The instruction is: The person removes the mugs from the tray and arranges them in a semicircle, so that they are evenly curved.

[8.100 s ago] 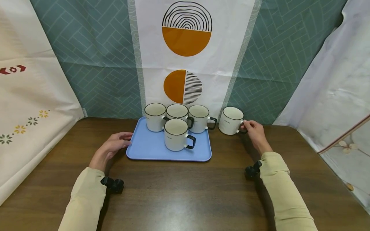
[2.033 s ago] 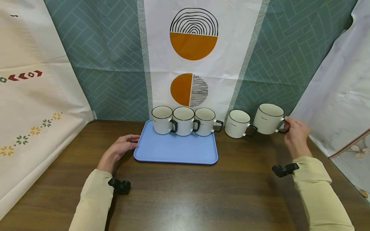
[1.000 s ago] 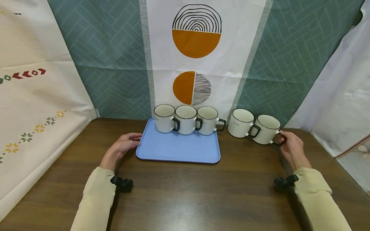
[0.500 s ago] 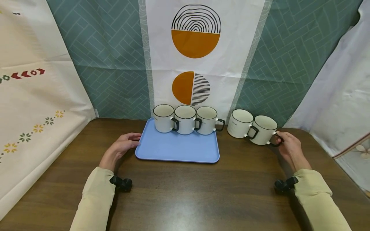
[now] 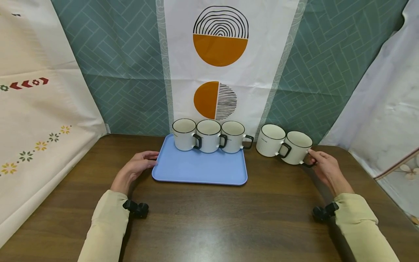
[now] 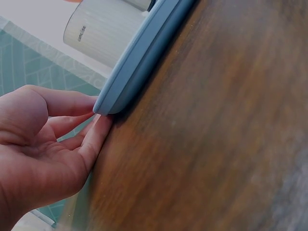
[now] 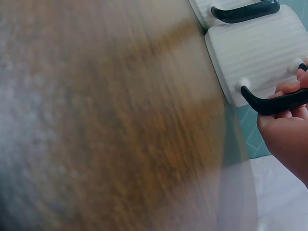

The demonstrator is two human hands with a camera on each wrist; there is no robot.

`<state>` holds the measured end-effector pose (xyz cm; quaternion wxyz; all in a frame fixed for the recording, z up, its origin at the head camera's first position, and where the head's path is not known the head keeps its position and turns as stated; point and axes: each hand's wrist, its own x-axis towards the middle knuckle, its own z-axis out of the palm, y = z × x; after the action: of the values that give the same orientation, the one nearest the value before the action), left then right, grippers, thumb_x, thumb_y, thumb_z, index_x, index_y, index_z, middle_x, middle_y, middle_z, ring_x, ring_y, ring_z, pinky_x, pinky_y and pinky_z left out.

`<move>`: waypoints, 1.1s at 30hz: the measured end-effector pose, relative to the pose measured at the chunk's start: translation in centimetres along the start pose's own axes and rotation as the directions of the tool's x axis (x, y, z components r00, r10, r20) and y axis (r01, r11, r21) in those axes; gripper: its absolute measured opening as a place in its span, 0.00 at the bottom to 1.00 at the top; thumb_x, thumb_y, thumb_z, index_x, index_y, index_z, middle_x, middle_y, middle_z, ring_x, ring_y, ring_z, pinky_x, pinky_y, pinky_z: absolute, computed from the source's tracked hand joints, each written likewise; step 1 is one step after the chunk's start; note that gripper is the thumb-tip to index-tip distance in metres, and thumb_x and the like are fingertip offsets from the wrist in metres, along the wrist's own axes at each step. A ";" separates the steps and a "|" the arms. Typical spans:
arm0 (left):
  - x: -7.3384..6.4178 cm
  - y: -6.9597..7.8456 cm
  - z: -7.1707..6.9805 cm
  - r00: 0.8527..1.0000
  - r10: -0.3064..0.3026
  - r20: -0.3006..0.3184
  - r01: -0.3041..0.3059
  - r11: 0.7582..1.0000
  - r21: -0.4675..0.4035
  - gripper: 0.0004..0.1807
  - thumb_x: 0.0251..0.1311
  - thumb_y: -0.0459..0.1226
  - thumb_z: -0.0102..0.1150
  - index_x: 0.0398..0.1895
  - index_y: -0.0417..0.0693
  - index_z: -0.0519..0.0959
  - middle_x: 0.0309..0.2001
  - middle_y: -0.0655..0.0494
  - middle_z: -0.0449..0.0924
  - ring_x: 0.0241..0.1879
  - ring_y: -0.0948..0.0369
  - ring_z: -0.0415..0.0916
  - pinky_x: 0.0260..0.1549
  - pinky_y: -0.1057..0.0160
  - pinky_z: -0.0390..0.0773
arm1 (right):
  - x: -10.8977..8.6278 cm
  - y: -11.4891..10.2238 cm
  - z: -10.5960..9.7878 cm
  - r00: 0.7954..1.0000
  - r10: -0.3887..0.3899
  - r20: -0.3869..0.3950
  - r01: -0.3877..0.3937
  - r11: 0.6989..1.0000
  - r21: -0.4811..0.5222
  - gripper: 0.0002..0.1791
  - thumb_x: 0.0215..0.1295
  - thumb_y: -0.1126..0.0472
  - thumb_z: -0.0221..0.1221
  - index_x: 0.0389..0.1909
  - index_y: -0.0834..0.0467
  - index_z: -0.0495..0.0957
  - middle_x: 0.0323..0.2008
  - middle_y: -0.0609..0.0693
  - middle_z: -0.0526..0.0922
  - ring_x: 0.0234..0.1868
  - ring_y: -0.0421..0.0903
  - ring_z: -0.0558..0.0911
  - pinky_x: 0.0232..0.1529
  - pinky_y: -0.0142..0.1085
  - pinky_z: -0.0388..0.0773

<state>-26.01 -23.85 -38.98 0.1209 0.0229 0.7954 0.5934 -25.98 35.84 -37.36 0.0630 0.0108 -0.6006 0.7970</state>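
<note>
My left hand (image 5: 139, 165) pinches the left edge of a light blue tray (image 5: 199, 169); in the left wrist view the thumb (image 6: 72, 102) lies on its rim, fingers beneath. Along the tray's back stand three white mugs with black rims and handles: a left mug (image 5: 184, 140), a middle mug (image 5: 208, 140) and a right mug (image 5: 231, 141). Right of the tray, a ribbed white mug (image 5: 269, 145) stands on the table. Beside it is a matching mug (image 5: 294, 151), upright on the table, its black handle (image 7: 274, 103) held by my right hand (image 5: 325, 169).
The brown wooden table (image 5: 209, 214) runs toward me from a green patterned cloth (image 5: 127, 91) with a white printed panel (image 5: 255, 47). A cream cloth (image 5: 39, 120) hangs at the left and a white cloth (image 5: 389, 120) at the right.
The mug from the tray's front was carried right and set down past the other table mug, then shifted slightly left against it. My right hand moved with it; the left hand stayed at the tray.
</note>
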 end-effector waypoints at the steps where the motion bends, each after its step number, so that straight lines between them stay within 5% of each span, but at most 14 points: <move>1: 0.0 0.0 0.0 1.000 0.000 0.002 0.000 1.000 -0.001 0.29 0.66 0.26 0.48 0.68 0.25 0.56 0.66 0.28 0.58 0.62 0.41 0.61 0.64 0.47 0.61 | -0.1 0.0 0.0 1.000 0.001 0.007 -0.001 1.000 -0.008 0.19 0.70 0.68 0.54 0.16 0.58 0.75 0.20 0.45 0.72 0.25 0.39 0.70 0.30 0.26 0.68; 7: -0.2 0.1 -0.2 1.000 -0.002 0.007 0.002 1.000 0.011 0.29 0.67 0.26 0.48 0.69 0.25 0.55 0.66 0.28 0.57 0.63 0.41 0.61 0.64 0.46 0.61 | -0.4 -0.4 0.1 0.999 0.039 -0.035 -0.043 0.993 -0.110 0.17 0.69 0.64 0.57 0.17 0.56 0.78 0.20 0.43 0.75 0.26 0.38 0.73 0.32 0.26 0.69; 12: -0.1 0.1 -0.2 1.000 -0.007 0.004 0.007 1.000 0.009 0.29 0.67 0.27 0.48 0.69 0.25 0.55 0.66 0.28 0.58 0.63 0.41 0.61 0.64 0.47 0.61 | -0.8 -1.3 0.2 0.991 0.062 -0.118 -0.092 0.957 -0.275 0.11 0.66 0.55 0.61 0.24 0.51 0.82 0.23 0.39 0.79 0.32 0.35 0.75 0.38 0.26 0.69; 22: -0.1 0.1 0.0 1.000 -0.007 0.000 0.007 1.000 -0.002 0.28 0.67 0.26 0.47 0.68 0.25 0.56 0.66 0.28 0.58 0.63 0.42 0.61 0.64 0.48 0.61 | -0.2 -3.3 2.3 0.964 -0.141 -0.225 0.009 0.865 -0.502 0.02 0.67 0.52 0.58 0.34 0.43 0.77 0.33 0.34 0.74 0.38 0.33 0.71 0.37 0.22 0.68; 27: 0.0 0.1 0.1 1.000 -0.002 0.001 0.002 1.000 -0.005 0.28 0.66 0.26 0.47 0.68 0.25 0.56 0.66 0.28 0.58 0.63 0.41 0.61 0.64 0.47 0.61 | -0.3 -4.3 4.0 0.961 -0.180 -0.209 0.061 0.878 -0.476 0.03 0.67 0.57 0.59 0.34 0.44 0.78 0.32 0.35 0.75 0.37 0.36 0.71 0.35 0.21 0.70; 33: 0.1 0.0 0.0 1.000 -0.003 0.007 0.003 1.000 -0.002 0.29 0.67 0.26 0.48 0.69 0.25 0.55 0.66 0.28 0.58 0.63 0.41 0.61 0.64 0.47 0.61 | -0.6 -4.2 6.6 0.975 -0.213 -0.068 0.133 0.798 -0.588 0.01 0.69 0.57 0.57 0.38 0.47 0.77 0.33 0.31 0.76 0.37 0.35 0.74 0.38 0.24 0.72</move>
<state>-26.08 -23.87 -38.99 0.1248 0.0236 0.7943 0.5941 -25.30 30.65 -31.55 0.1751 -0.0064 -0.8058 0.5656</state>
